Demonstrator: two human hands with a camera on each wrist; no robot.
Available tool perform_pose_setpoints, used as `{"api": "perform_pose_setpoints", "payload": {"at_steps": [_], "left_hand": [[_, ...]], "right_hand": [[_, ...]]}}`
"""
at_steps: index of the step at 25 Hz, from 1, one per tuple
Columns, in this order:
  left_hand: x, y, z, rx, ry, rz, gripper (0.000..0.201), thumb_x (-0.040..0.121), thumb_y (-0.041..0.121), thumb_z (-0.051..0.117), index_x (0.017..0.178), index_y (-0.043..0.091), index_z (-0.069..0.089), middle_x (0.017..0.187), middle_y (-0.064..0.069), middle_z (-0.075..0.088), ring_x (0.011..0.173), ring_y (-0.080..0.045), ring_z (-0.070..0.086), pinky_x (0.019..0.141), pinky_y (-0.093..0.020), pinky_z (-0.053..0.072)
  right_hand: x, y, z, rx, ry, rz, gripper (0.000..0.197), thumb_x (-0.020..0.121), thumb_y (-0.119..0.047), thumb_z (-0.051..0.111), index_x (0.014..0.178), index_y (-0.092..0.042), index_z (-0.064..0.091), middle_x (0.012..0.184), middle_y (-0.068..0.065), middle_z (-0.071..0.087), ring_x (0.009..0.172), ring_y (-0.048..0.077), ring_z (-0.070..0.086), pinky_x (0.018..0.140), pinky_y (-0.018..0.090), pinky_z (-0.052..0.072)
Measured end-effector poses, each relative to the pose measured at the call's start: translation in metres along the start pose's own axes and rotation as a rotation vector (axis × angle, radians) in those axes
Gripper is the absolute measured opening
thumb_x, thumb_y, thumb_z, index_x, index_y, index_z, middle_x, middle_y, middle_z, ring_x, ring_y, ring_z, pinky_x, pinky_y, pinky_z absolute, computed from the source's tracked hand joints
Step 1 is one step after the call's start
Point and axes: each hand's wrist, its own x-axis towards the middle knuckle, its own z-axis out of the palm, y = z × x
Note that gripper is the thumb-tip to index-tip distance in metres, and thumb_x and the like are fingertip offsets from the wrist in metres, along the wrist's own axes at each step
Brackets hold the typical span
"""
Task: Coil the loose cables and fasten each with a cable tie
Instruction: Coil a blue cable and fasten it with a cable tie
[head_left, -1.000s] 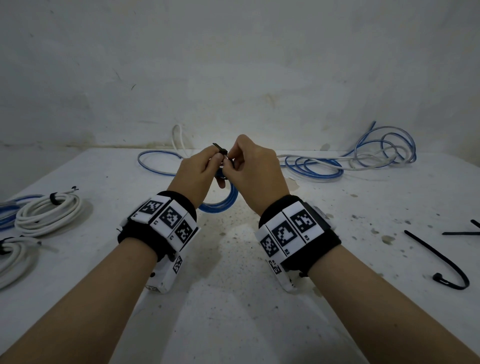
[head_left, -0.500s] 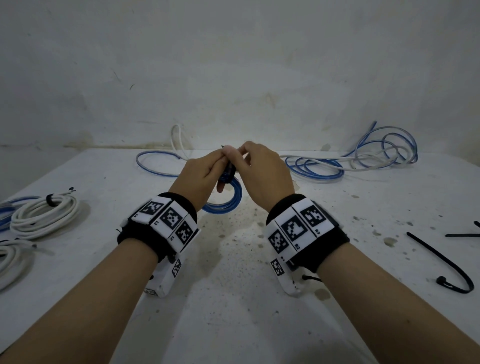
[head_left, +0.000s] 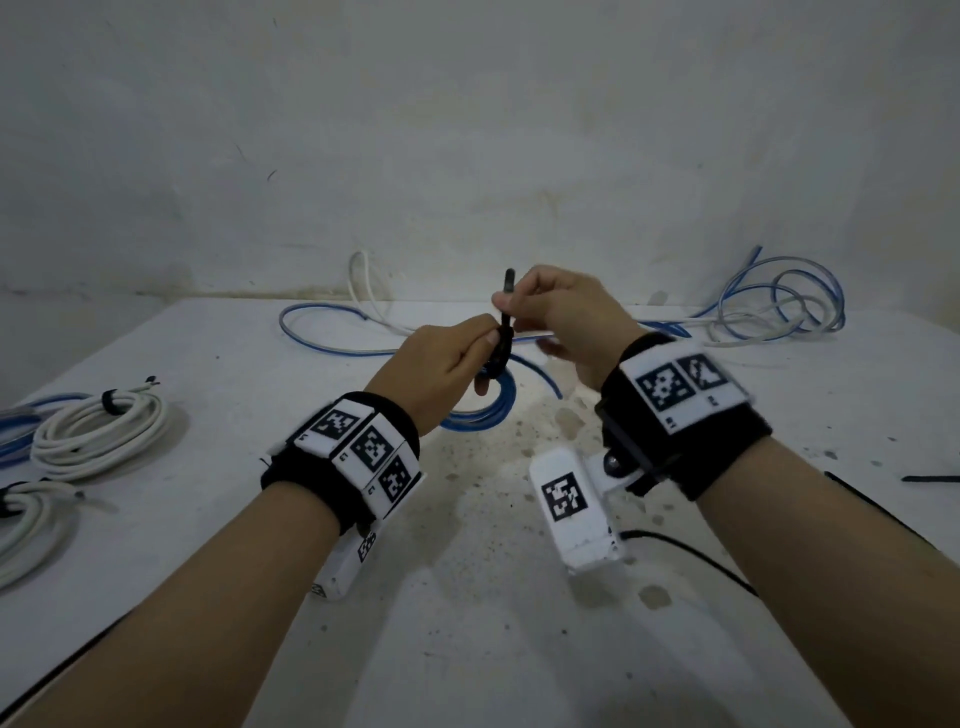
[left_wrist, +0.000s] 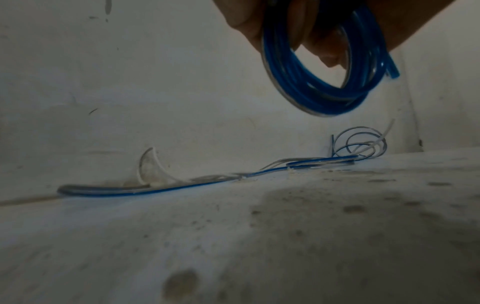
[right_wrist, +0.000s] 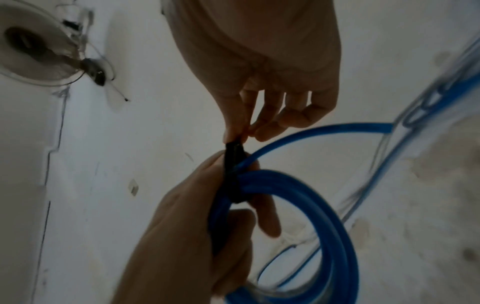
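A blue cable coil (head_left: 485, 410) (left_wrist: 335, 82) (right_wrist: 306, 207) hangs above the table's middle. My left hand (head_left: 447, 358) (right_wrist: 207, 222) grips the coil where a black cable tie (head_left: 503, 338) (right_wrist: 235, 172) wraps round it. Just above, my right hand (head_left: 550, 306) (right_wrist: 249, 115) pinches the tie's free tail, which sticks up past its fingertips. One loose end of the blue cable curves off to the right of the coil.
Loose blue and white cables (head_left: 769, 306) (left_wrist: 358, 148) lie along the wall at the table's back. Two tied white coils (head_left: 98, 431) rest at the left edge. Spare black cable ties (head_left: 930, 478) lie at the right. The table (head_left: 467, 597) is speckled in the middle.
My right hand has risen and pulled the tie's tail upward, away from the left hand. The right wrist has turned outward. The coil stays in the left hand.
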Motion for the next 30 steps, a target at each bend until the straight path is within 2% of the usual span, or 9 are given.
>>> {"api": "perform_pose_setpoints", "payload": {"at_steps": [3,5,7,11,15,18,21,25,30], "left_hand": [[0.001,0.012,-0.003,-0.021,0.052,0.072,0.027,0.094,0.036,0.032,0.069,0.033,0.042,0.057,0.01,0.052,0.059,-0.009,0.049,0.058,-0.013,0.034],[0.002,0.018,-0.007,0.027,0.051,0.084,0.024,0.089,0.043,0.045,0.075,0.024,0.051,0.056,0.013,0.048,0.056,-0.003,0.049,0.055,-0.011,0.033],[0.004,0.022,-0.011,0.056,0.037,0.029,0.024,0.086,0.038,0.059,0.085,0.015,0.053,0.06,0.014,0.048,0.056,0.002,0.049,0.054,-0.011,0.035],[0.0,0.036,-0.015,-0.164,0.07,-0.092,0.033,0.086,0.024,0.061,0.106,0.024,0.035,0.074,-0.005,0.065,0.064,-0.014,0.059,0.067,-0.023,0.044],[-0.003,0.038,-0.017,-0.299,0.127,-0.112,0.023,0.084,0.018,0.064,0.099,0.027,0.048,0.08,-0.006,0.068,0.071,-0.012,0.064,0.074,-0.021,0.048],[-0.006,0.038,-0.02,-0.32,0.186,-0.072,0.027,0.082,0.014,0.066,0.094,0.033,0.051,0.079,-0.005,0.068,0.074,-0.02,0.064,0.077,-0.034,0.051],[-0.014,0.039,-0.025,-0.271,0.214,0.011,0.033,0.082,0.012,0.065,0.093,0.038,0.047,0.074,0.005,0.066,0.067,-0.009,0.063,0.074,-0.028,0.053],[-0.023,0.039,-0.037,-0.15,0.087,0.009,0.034,0.083,0.015,0.065,0.092,0.037,0.041,0.069,0.009,0.062,0.062,-0.003,0.059,0.064,-0.015,0.047],[-0.031,0.029,-0.05,-0.13,0.134,0.045,0.008,0.085,0.018,0.059,0.083,0.023,0.053,0.062,0.018,0.058,0.061,-0.001,0.056,0.061,-0.01,0.043]], "right_hand": [[0.012,-0.018,-0.005,-0.122,0.125,-0.145,0.035,0.08,-0.004,0.067,0.055,-0.013,0.044,0.061,0.001,0.049,0.057,0.013,0.044,0.05,0.011,0.04],[0.018,-0.021,-0.001,-0.226,0.206,-0.221,0.035,0.078,-0.006,0.069,0.053,-0.015,0.046,0.058,0.0,0.048,0.059,0.017,0.045,0.063,0.027,0.044],[0.019,-0.022,0.004,-0.331,0.266,-0.282,0.032,0.078,-0.012,0.069,0.056,-0.017,0.046,0.063,-0.001,0.05,0.064,0.019,0.049,0.069,0.034,0.046],[0.015,-0.027,0.007,-0.484,0.346,-0.383,0.018,0.085,-0.02,0.061,0.073,-0.016,0.048,0.086,0.001,0.051,0.074,0.018,0.048,0.069,0.029,0.037],[0.011,-0.032,0.01,-0.523,0.334,-0.383,0.015,0.087,-0.024,0.059,0.076,-0.018,0.049,0.091,0.001,0.051,0.077,0.023,0.057,0.07,0.032,0.043],[0.009,-0.038,0.015,-0.539,0.325,-0.389,0.016,0.087,-0.025,0.058,0.076,-0.02,0.048,0.092,0.0,0.051,0.077,0.023,0.059,0.067,0.029,0.038],[0.006,-0.04,0.024,-0.588,0.311,-0.419,0.016,0.088,-0.024,0.056,0.075,-0.021,0.047,0.092,-0.001,0.051,0.075,0.018,0.052,0.063,0.026,0.033],[0.006,-0.033,0.034,-0.57,0.26,-0.414,0.017,0.086,-0.02,0.058,0.072,-0.02,0.048,0.09,-0.001,0.051,0.074,0.017,0.05,0.058,0.025,0.032],[0.021,-0.031,0.061,-0.327,0.251,-0.328,0.032,0.084,-0.016,0.062,0.059,-0.023,0.042,0.08,0.005,0.054,0.071,0.022,0.051,0.075,0.041,0.049]]}}
